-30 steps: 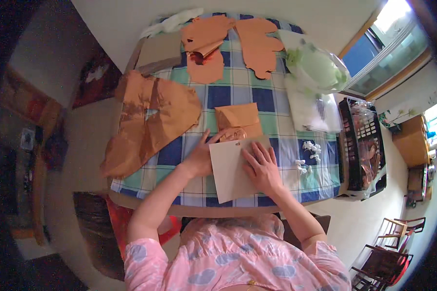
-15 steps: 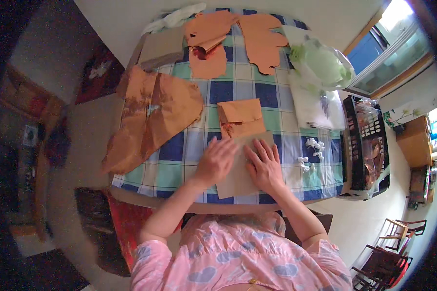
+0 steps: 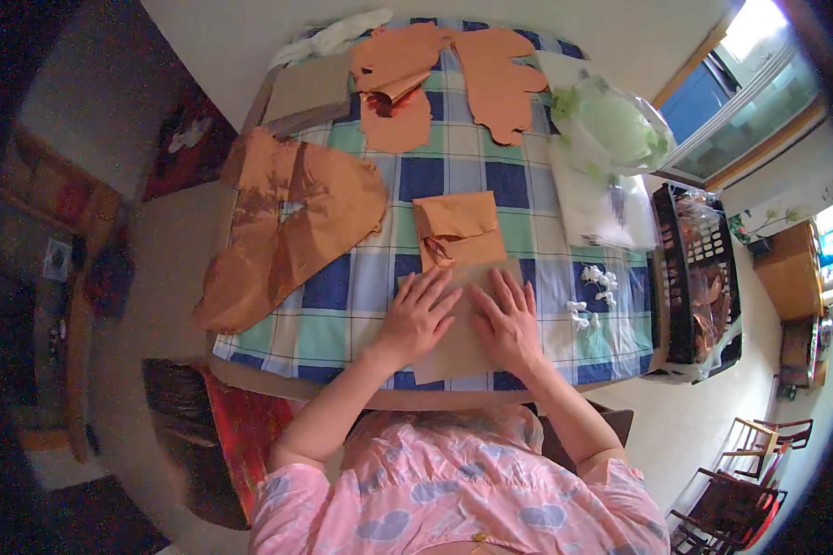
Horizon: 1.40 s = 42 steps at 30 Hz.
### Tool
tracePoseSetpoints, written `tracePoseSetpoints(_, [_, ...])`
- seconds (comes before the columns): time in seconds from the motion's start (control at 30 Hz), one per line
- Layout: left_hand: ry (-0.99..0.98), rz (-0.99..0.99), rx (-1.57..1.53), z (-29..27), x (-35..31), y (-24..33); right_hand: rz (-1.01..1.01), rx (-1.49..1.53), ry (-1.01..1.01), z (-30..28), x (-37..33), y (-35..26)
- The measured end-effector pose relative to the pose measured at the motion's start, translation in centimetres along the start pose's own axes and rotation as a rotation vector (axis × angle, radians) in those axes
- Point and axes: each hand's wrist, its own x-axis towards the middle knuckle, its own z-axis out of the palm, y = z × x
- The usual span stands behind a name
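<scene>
My left hand point(image 3: 418, 313) lies flat with fingers spread on the left side of a grey-brown cardboard piece point(image 3: 460, 347). On its right side rests my right hand point(image 3: 508, 322), also flat, fingers stretched out. Neither hand holds anything. Just beyond my fingertips, a folded orange-tan piece of leather-like sheet point(image 3: 463, 213) meets the cardboard's far edge; a torn-looking slit with reddish edges shows at its left. Whether the cardboard goes under it or into it, I cannot tell.
A checked cloth point(image 3: 440, 176) covers the table. Large orange-tan sheets point(image 3: 315, 213) lie left and far, near a cardboard stack point(image 3: 305, 92). At right are a plastic bag with pale green contents point(image 3: 611, 125), small white knotted pieces point(image 3: 602, 282) and a black crate point(image 3: 694, 268).
My left hand has come down onto the cardboard, its fingers no longer blurred. My right hand has moved slightly toward me, still flat.
</scene>
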Motion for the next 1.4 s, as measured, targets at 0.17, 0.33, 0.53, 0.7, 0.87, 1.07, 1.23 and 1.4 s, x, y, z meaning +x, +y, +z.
tracePoseSetpoints(0.17, [-0.027, -0.067, -0.037, 0.5, 0.4, -0.3, 0.016, -0.033, 0.003, 0.1, 0.0, 0.2])
tracePoseSetpoints(0.33, [-0.003, -0.092, 0.002, 0.7, 1.4, -1.0, 0.021, -0.036, -0.022, 0.3, 0.0, 0.3])
tracePoseSetpoints(0.53, [0.013, -0.072, 0.011, 1.0, 1.5, -1.1, 0.029, -0.025, -0.020, 0.2, 0.1, 0.3])
tracePoseSetpoints(0.7, [0.026, -0.064, 0.033, 0.7, 1.5, -0.9, 0.031, -0.031, -0.010, 0.2, -0.1, 0.2])
tracePoseSetpoints(0.87, [0.191, -0.219, -0.089, 1.2, 2.4, -1.2, 0.018, -0.045, -0.010, 0.0, -0.3, -0.3])
tracePoseSetpoints(1.07, [0.258, -0.724, -0.269, 1.9, 6.3, -4.2, 0.032, -0.051, -0.019, 0.0, -0.3, -0.2])
tracePoseSetpoints(1.23, [0.096, -0.796, -0.343, 1.0, 8.4, -6.3, 0.027, -0.040, 0.003, 0.3, -0.5, 0.0])
tracePoseSetpoints(1.4, [-0.114, -0.762, -0.465, -0.2, 9.8, -5.3, 0.023, -0.072, 0.014, 0.7, -0.9, 0.7])
